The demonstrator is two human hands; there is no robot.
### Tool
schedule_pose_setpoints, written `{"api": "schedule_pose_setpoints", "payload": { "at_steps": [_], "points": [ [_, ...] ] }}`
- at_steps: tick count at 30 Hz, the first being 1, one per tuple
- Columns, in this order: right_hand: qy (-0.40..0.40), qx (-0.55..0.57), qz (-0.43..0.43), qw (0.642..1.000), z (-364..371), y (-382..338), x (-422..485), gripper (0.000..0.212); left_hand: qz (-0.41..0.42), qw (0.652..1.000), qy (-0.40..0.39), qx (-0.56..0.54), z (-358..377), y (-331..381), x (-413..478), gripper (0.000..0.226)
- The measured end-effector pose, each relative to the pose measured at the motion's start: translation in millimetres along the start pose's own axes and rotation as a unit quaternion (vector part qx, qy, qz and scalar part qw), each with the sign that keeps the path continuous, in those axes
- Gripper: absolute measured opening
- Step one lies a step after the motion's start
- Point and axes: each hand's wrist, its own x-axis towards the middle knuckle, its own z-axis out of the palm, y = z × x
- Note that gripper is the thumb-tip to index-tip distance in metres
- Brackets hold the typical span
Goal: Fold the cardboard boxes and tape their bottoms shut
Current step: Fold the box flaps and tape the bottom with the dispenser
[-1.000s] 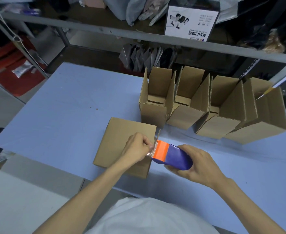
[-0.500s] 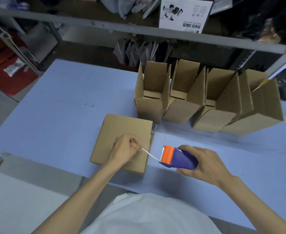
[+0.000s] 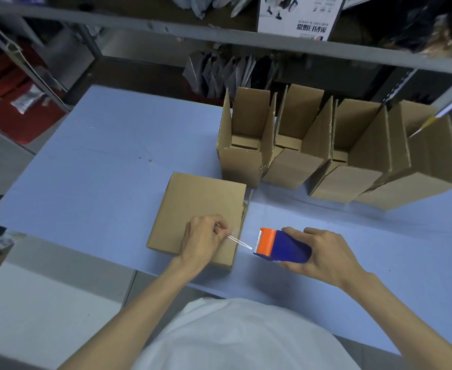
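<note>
Box: lay bottom-up at the near edge of the blue table, evidently presented for taping.
Left hand: curled, pinching the tape end over the box, apparently to anchor it.
Tape dispenser: sat just right of the box, strand drawn taut.
Right hand: wrapped round the dispenser.
Upright boxes: stood open-topped behind, apparently parked clear.
</note>
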Motion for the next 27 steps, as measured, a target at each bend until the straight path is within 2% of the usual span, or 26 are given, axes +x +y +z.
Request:
{"api": "schedule_pose_setpoints", "payload": {
  "at_steps": [6,9,13,15,20,23,26,27],
  "points": [
    [-0.029,-0.029,-0.003,0.999,1.5,-3.3,4.9,0.070,0.061,0.982,-0.080,0.157,-4.1,9.3,7.3,0.022],
    [-0.041,-0.057,-0.014,0.997,1.8,-6.8,9.8,0.070,0.048,0.965,-0.104,0.234,-10.3,18.5,17.1,0.039],
    [-0.062,-0.084,-0.015,0.994,3.4,-14.5,16.6,0.068,0.019,0.943,-0.097,0.318,-14.1,21.0,24.6,0.062],
    [-0.064,-0.096,-0.012,0.993,3.8,-16.6,19.4,0.068,0.008,0.950,-0.087,0.299,-15.9,10.1,24.7,0.070],
    [-0.084,-0.095,-0.003,0.992,12.1,-29.2,28.6,0.060,-0.005,0.986,-0.068,0.150,-10.2,-13.6,19.7,0.060],
    [-0.080,-0.102,-0.003,0.992,24.9,-40.5,38.9,0.055,0.000,0.991,-0.049,0.127,-7.3,-15.9,19.9,0.060],
    [-0.105,-0.164,-0.021,0.981,30.6,-46.5,43.1,0.034,-0.008,0.992,-0.042,0.121,-9.6,-18.4,19.8,0.061],
    [-0.111,-0.159,-0.011,0.981,29.8,-43.6,39.7,0.033,-0.011,0.992,-0.042,0.123,-10.7,-19.1,19.9,0.060]
  ]
}}
